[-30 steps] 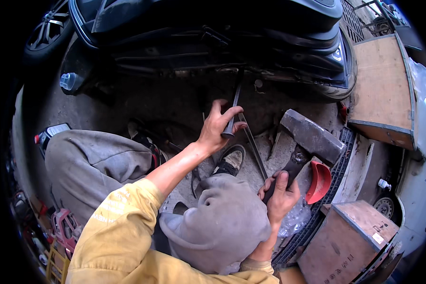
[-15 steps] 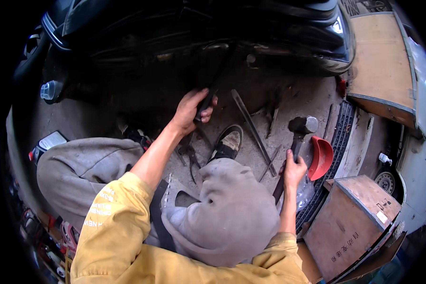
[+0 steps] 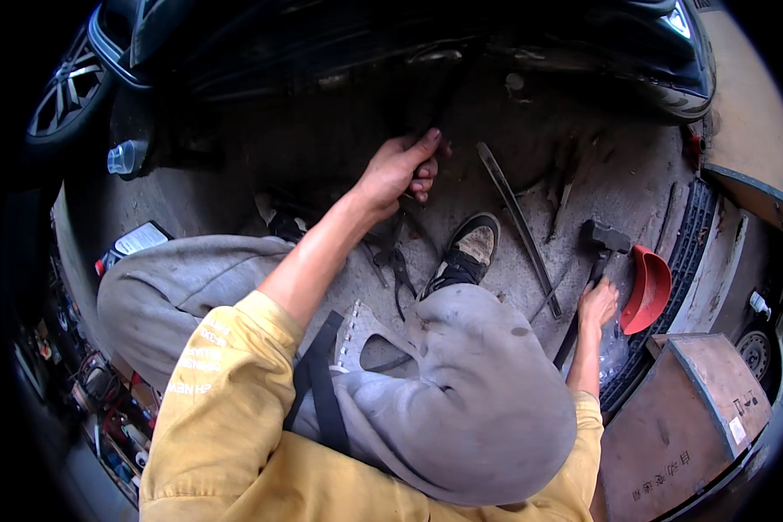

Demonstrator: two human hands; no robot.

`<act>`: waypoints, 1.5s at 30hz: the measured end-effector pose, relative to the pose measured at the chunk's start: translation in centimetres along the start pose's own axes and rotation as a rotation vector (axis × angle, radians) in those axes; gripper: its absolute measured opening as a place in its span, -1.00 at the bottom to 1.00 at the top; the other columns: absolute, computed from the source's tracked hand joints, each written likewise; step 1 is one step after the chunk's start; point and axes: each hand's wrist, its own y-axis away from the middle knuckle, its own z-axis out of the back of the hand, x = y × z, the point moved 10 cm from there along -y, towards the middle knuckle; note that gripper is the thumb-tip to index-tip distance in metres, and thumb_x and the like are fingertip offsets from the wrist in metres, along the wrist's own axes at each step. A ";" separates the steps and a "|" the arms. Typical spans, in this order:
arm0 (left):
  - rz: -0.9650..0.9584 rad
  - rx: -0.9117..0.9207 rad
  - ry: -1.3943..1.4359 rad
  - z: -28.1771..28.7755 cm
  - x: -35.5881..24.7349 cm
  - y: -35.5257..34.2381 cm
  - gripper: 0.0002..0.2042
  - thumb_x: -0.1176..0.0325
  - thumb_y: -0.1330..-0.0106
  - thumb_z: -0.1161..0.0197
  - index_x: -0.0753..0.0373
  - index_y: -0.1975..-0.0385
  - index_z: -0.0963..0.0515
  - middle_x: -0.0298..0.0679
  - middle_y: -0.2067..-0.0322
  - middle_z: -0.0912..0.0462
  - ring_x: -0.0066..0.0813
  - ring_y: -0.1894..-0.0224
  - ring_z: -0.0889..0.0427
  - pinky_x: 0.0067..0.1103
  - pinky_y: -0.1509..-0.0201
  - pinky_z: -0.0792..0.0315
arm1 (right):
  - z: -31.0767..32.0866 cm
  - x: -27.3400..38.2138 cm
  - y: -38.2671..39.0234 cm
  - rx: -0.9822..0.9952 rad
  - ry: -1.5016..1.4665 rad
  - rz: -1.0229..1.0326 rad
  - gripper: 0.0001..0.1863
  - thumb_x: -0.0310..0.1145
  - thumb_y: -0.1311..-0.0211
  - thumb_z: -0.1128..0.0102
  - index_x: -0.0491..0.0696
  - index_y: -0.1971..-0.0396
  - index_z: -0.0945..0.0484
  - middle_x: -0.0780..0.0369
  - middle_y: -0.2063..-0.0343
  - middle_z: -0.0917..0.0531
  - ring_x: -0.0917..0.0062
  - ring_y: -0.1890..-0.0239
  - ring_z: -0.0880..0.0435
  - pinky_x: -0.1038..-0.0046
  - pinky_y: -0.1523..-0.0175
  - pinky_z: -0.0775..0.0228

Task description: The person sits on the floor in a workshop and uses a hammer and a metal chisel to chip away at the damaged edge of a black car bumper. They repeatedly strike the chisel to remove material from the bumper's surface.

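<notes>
Hammer (image 3: 608, 237) is right of center, head up, dark handle slanting down-left beside the raised knee. Right hand (image 3: 597, 303) has it: fingers wrapped round the handle just below the head, thumb side partly hidden, no visible gap. Left hand (image 3: 402, 170), upper center, fingers curled into a fist round a dark bar (image 3: 454, 94); bar runs up toward the car (image 3: 322, 52), mostly lost in shadow, so can't tell whether its far end touches anything.

On the floor (image 3: 209, 196): flat metal bar (image 3: 520, 228) lying diagonally between the hands, touching neither. Pliers (image 3: 401, 277) near center, just left of the shoe (image 3: 473, 246). Red curved piece (image 3: 647, 290) just right of the hammer; black ribbed strip (image 3: 692, 233) beyond it. Wooden crate (image 3: 661, 452) lower right. Clear plastic cup (image 3: 125, 158) upper left. White-faced container (image 3: 142, 238) left, beside the bent leg.
</notes>
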 end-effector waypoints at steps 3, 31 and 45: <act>0.022 -0.001 0.040 -0.9 0.7 -0.2 -0.64 -0.02 -0.38 -0.03 0.20 0.35 -0.37 -0.53 0.72 -0.16 -0.76 0.71 -0.14 -0.73 0.61 -0.16 | 6.4 7.1 -0.7 0.030 -0.317 0.248 -0.67 -0.34 -0.15 -0.15 -0.16 0.11 -0.49 -0.02 0.25 -0.58 0.11 0.21 -0.60 0.21 0.11 -0.44; 0.210 -0.060 0.454 -5.1 -1.1 2.1 -0.69 0.02 -0.39 -0.04 0.15 0.39 -0.32 -0.51 0.70 -0.20 -0.74 0.72 -0.15 -0.71 0.61 -0.16 | -7.9 39.8 19.1 0.647 -1.129 -0.571 -0.43 -0.05 -0.21 -0.11 -0.27 0.02 -0.42 -0.12 0.09 -0.55 0.06 0.00 -0.52 0.21 -0.07 -0.32; 0.117 -0.015 0.283 -2.9 0.3 -0.1 -0.63 -0.06 -0.37 0.00 0.15 0.41 -0.30 -0.49 0.73 -0.17 -0.71 0.76 -0.12 -0.66 0.62 -0.21 | 14.8 19.4 5.7 0.345 -1.465 -0.152 -0.43 -0.58 -0.26 0.07 -0.01 -0.25 -0.03 0.11 0.46 -0.59 0.59 0.60 -0.54 0.56 0.53 -0.42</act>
